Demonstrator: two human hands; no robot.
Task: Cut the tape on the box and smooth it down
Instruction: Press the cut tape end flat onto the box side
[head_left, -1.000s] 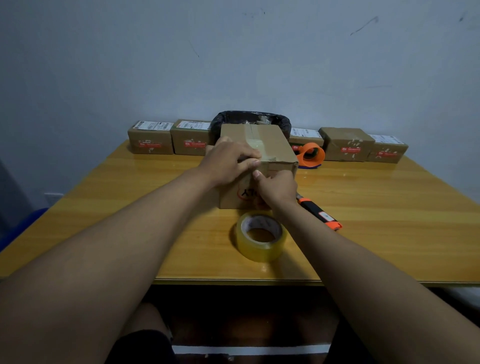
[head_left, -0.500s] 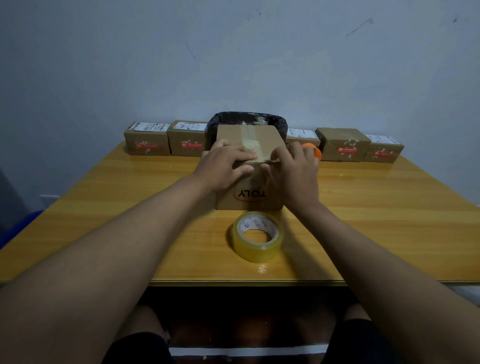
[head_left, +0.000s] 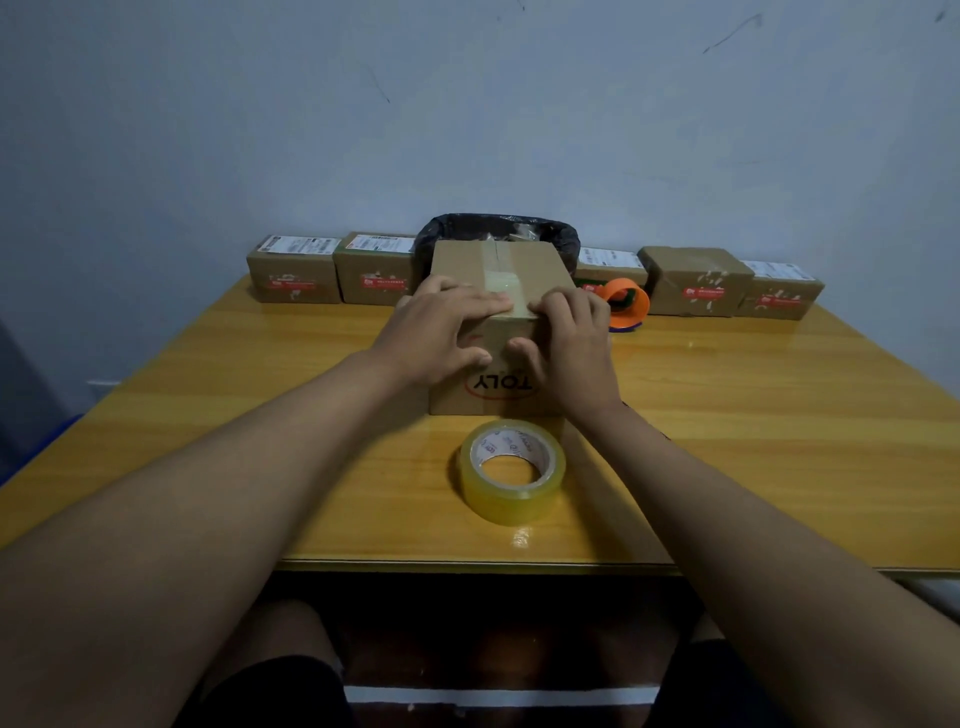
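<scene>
Box (head_left: 496, 270) is plain corrugated cardboard, stiff walls, probably light given it sits put under bare palms with no visible sag; judgement only. Clear tape strip (head_left: 503, 283) runs down the middle of the top seam and folds over the near edge; glossy, thin, will wrinkle or trap bubbles if pressed unevenly, so press from the centre outward. Best hold: brace the near top edge and the front face, not the taped seam itself. Box sits mid-table (head_left: 779, 415), front face toward the person, red oval logo printed upside down from this view. Left hand (head_left: 441, 332) lies flat and spread on the near-left top corner, fingers on the tape, thumb on the front face, gripping nothing. Right hand (head_left: 574, 345) is likewise spread, fingertips at the near top edge beside the tape fold, thumb on the front face, holding no tool. Tape roll (head_left: 511, 470) lies flat just in front of the box, apart from it; no strip links them that I can see, so the cut looks done and smoothing is the step in hand.
</scene>
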